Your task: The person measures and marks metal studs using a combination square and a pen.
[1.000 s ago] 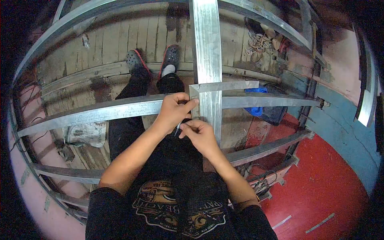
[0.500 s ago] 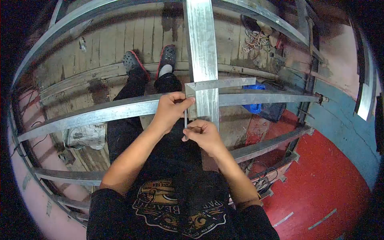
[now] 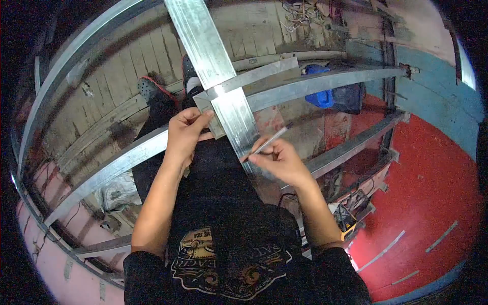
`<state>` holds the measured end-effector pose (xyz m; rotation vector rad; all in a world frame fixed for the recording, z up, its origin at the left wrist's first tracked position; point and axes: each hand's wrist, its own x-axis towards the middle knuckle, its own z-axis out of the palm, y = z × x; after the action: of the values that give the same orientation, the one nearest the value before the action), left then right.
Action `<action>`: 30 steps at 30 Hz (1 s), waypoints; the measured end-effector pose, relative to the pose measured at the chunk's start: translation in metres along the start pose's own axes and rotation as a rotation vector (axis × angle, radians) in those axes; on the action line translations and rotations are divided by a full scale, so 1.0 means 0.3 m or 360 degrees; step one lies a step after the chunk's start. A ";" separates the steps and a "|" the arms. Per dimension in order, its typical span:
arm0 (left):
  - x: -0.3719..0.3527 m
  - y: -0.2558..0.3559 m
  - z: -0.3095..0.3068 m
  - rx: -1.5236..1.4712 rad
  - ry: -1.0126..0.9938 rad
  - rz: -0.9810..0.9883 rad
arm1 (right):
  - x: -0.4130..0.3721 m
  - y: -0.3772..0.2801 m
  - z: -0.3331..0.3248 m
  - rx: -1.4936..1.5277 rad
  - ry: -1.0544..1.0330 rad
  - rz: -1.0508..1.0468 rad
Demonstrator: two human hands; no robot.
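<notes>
A long shiny metal channel [image 3: 201,43] runs from the top of the view down towards my lap. Across it lies the thin blade of a try square [image 3: 269,71], its thicker stock along the channel's left edge. My left hand [image 3: 182,133] grips that stock between thumb and fingers. To the right of the channel, my right hand [image 3: 280,161] holds a slim pen [image 3: 276,136] at a slant, its lower tip close to the channel's right edge.
Metal crossbars [image 3: 317,85] of a frame span the space around my legs, above a worn plank floor [image 3: 122,66]. A blue plastic item [image 3: 318,94] lies beyond the right crossbar. Tangled cords [image 3: 302,15] are at the top, and a yellow-and-black tool [image 3: 348,226] is at lower right.
My right hand has moved right, away from the square's stock to the channel's other side, with the pen now tilted. The channel appears angled after the view turned. My left hand keeps the square.
</notes>
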<state>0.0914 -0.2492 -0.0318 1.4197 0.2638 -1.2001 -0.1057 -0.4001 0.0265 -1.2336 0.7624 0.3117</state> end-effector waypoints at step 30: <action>0.036 -0.055 -0.041 -0.0184 -0.0089 0.0019 | 0.079 -0.039 0.037 -0.0084 0.0507 -0.0122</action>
<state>0.0900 -0.2396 -0.0528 1.2840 0.2807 -1.1941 -0.0778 -0.3980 0.0204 -1.3769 0.9813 0.0726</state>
